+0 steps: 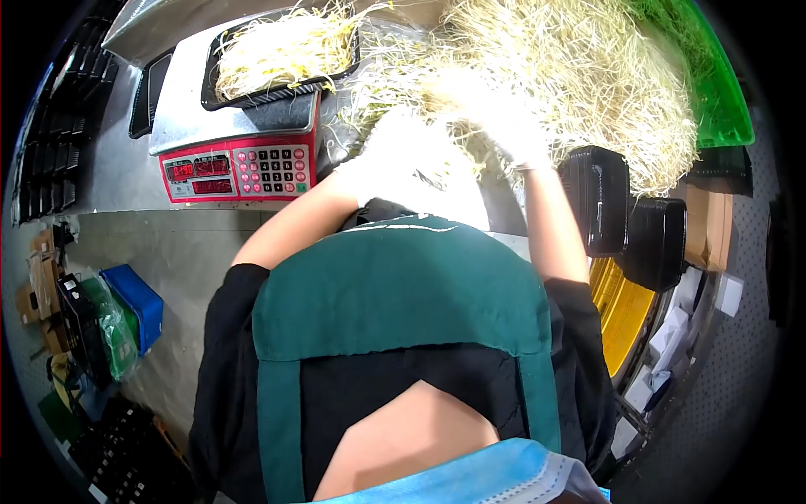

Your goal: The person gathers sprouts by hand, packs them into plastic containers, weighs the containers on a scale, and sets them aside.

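A big heap of pale bean sprouts (579, 76) covers the right part of the work surface. My left hand (403, 155), in a white glove, is at the near left edge of the heap, with some sprouts lying against it. In a white glove too, my right hand (508, 126) reaches into the near side of the sprouts. Glare washes out both gloves, so the fingers do not show clearly. To the left, a black tray (285, 99) filled with sprouts sits on the red and silver digital scale (239, 172), whose display is lit.
Stacked black trays (598, 197) stand right of my right arm, above a yellow crate (620, 315). A green basket (726, 109) borders the heap at far right. Another black tray (149, 94) lies left of the scale. A blue bin (138, 307) stands on the floor.
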### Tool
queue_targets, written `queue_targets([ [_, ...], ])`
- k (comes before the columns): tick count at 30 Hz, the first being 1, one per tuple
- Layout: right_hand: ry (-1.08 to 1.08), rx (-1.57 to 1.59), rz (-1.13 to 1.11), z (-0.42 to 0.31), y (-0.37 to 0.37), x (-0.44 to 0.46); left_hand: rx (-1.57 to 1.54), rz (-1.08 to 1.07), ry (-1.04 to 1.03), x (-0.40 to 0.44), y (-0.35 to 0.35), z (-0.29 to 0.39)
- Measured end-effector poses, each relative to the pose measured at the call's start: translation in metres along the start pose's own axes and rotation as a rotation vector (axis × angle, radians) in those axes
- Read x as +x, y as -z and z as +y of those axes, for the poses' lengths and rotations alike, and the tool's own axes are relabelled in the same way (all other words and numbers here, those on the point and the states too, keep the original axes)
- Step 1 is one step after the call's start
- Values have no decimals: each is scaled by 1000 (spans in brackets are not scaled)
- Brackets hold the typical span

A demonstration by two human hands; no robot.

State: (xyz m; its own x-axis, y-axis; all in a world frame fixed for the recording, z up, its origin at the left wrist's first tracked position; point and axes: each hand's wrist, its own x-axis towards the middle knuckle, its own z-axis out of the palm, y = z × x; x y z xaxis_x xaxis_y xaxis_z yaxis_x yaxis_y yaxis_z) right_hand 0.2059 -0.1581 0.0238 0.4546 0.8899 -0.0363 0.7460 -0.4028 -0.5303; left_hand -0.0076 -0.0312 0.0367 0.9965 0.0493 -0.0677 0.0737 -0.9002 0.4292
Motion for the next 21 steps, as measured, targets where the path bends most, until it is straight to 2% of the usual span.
queue_targets([
  [1,-77,70,-255,-16,8,-2,119,183,-24,2,-18,-8],
  [2,-155,140,-515,-34,19,-7,121,180,-23,-6,-20,-17],
  [3,-152,139,-519,-27,20,-10,143,293,-84,-21,-20,-30],
  [4,-18,195,-417,-14,23,-14,165,405,-145,-30,-11,-30],
  [5,113,252,-316,-4,21,-18,131,309,-51,-35,-6,-28],
  [6,112,254,-324,-8,17,-20,126,306,-45,-36,-5,-26],
  [8,67,322,-196,-33,3,-23,6,30,210,-29,-6,-25],
  [10,37,277,-355,-56,-30,-33,85,14,206,-20,-22,-35],
  [11,178,65,-48,-63,-47,-45,97,159,84,-21,-23,-34],
  [12,312,-148,258,-72,-56,-50,52,197,68,-19,-20,-31],
  [13,317,-171,435,-80,-53,-46,8,233,51,-16,-16,-28],
  [14,318,-175,433,-73,-51,-35,-36,269,32,-13,-13,-25],
  [16,-3,-279,-254,-49,-38,-14,-40,115,156,1,-14,-40],
  [17,-10,-282,-242,-39,-31,-17,-37,63,191,4,-11,-43],
  [19,204,-383,124,-36,-6,-18,92,-24,237,7,11,-43],
  [21,196,-346,152,-55,33,-22,152,-63,297,7,30,-34],
])
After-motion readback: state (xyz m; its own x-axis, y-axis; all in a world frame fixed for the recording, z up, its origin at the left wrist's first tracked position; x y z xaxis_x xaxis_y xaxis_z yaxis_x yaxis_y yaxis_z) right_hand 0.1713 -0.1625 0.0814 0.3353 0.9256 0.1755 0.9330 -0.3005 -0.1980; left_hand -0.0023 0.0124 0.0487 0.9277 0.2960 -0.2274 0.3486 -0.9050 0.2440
